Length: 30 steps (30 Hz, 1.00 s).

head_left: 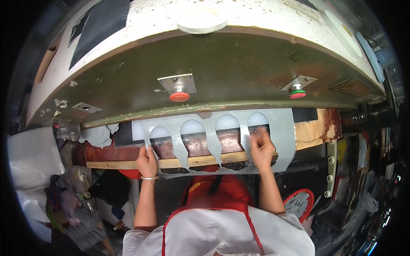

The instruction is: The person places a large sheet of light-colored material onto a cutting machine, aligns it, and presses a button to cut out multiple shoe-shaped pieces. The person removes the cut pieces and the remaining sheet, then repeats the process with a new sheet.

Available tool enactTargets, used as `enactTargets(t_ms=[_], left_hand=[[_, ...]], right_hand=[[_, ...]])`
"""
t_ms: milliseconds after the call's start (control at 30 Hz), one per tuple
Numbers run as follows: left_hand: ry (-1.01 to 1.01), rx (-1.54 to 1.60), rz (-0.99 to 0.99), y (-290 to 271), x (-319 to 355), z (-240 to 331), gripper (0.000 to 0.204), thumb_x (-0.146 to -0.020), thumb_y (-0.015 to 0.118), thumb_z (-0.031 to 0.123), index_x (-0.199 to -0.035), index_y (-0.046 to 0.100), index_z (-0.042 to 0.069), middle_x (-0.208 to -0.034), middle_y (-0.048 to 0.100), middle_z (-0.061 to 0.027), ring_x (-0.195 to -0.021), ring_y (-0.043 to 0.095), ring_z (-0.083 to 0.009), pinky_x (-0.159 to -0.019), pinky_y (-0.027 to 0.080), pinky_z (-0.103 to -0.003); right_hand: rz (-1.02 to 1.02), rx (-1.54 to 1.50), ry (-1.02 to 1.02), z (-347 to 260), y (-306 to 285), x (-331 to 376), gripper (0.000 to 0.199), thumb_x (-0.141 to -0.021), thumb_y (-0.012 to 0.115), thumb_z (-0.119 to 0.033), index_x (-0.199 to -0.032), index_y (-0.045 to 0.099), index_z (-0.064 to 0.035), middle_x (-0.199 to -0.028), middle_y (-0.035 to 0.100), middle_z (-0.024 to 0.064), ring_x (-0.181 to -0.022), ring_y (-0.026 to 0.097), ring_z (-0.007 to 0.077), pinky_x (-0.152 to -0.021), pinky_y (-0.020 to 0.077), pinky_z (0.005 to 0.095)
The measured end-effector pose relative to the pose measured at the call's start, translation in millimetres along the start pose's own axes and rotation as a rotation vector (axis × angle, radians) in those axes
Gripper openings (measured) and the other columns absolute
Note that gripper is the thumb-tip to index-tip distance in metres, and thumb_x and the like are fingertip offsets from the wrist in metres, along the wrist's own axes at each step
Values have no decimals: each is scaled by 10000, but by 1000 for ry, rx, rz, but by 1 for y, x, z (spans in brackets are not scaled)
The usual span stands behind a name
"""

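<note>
A thin grey sheet (283,141) with several sole-shaped holes lies across the wooden board (314,135) and hangs over its near edge. My left hand (147,163) is closed on the narrow left edge of the sheet, thumb uppermost. Over the rightmost hole is my right hand (262,150), its fingers curled together and slightly blurred; what they hold, if anything, is hidden. Through the holes show the reddish board surface and, farther back, a pale layer. Left of the sheet sits a pile of grey cut-out pieces (97,135).
A green machine beam (239,72) spans just beyond the sheet, bearing a red push button (179,97) and a green-and-red one (297,94). On top rests a white disc (201,29). A red-rimmed basin (311,198) with grey scraps stands low right; clear plastic (32,151) lies left.
</note>
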<state>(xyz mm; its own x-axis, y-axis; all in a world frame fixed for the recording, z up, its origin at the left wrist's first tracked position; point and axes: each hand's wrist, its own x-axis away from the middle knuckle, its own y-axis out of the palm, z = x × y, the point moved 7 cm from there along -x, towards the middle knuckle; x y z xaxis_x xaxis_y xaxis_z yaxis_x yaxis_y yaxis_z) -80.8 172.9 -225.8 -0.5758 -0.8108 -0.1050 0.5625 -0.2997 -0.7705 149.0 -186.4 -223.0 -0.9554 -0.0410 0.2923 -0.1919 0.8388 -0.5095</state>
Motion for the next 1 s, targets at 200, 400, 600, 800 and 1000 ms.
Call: enactTargets(t_ms=[200, 400, 600, 800, 1000], left_hand=[[-115, 154, -77, 4, 11, -21, 285, -965, 514, 202, -757, 531, 8, -566, 524, -130, -515, 583, -241, -506, 425, -369], [-70, 188, -134, -27, 71, -15, 220, -973, 470, 188, -827, 519, 30, -602, 617, -114, -532, 610, -247, -527, 443, -362], [-176, -29, -358, -42, 120, -31, 258, -982, 435, 264, -867, 529, 54, -527, 610, -73, -513, 620, -284, -547, 476, -396], [-252, 388, -197, -72, 189, -51, 234, -993, 462, 203, -849, 522, 28, -569, 557, -34, -486, 559, -122, -485, 423, -260], [-330, 649, -201, -81, 225, -83, 251, -1002, 448, 184, -810, 499, 31, -631, 520, -17, -501, 505, -72, -494, 398, -210]], right_hand=[[-51, 77, -189, 37, 9, 8, 227, -833, 685, -209, -826, 663, 16, -537, 488, 144, -469, 433, 191, -476, 351, 354], [188, 112, -606, -8, -33, 75, 148, -783, 724, -115, -850, 671, 6, -712, 606, 113, -708, 558, 222, -686, 473, 352], [-217, 248, -746, -73, 78, 87, 940, -613, 844, -182, -1392, 341, -26, -1340, 384, 255, -1273, 304, 458, -1056, 330, 470], [-182, 257, -633, -51, 93, 142, 975, -516, 841, -152, -1382, 400, -69, -1353, 367, 211, -1276, 350, 407, -1040, 357, 432], [-581, -572, -107, -28, 35, 126, 1020, -501, 828, -118, -1407, 361, -85, -1324, 451, 147, -1229, 449, 248, -1022, 371, 360]])
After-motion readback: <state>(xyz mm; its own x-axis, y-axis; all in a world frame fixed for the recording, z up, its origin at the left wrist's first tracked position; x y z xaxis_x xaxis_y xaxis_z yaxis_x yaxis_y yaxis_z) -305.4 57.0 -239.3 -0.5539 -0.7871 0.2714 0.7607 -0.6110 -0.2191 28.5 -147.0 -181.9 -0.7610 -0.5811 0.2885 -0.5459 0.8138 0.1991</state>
